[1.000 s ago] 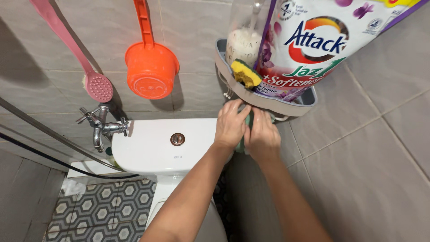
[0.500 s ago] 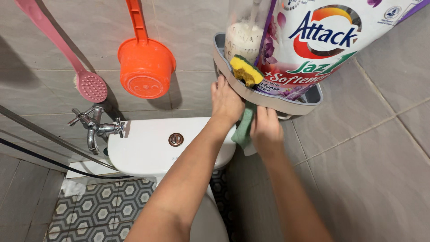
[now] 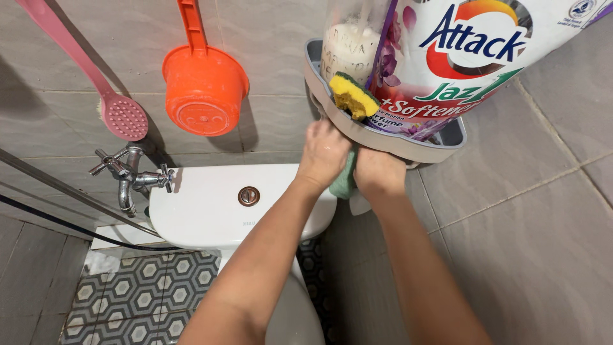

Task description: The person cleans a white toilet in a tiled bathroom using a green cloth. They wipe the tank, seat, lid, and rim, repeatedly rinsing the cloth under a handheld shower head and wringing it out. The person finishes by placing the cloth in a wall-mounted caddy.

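Head view: left hand [image 3: 324, 155] and right hand [image 3: 379, 171], fingers closed on a green cloth [image 3: 345, 182], press it against the underside of the grey wall caddy [image 3: 383, 137], above the toilet tank [image 3: 211, 204]; a yellow sponge [image 3: 351, 96] rests on the rim.

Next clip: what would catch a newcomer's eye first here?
The huge white and purple detergent pouch fills the top right, standing in a grey wall caddy beside a yellow and green sponge. Just below, the left hand and right hand press a green cloth together, beside the white toilet tank.
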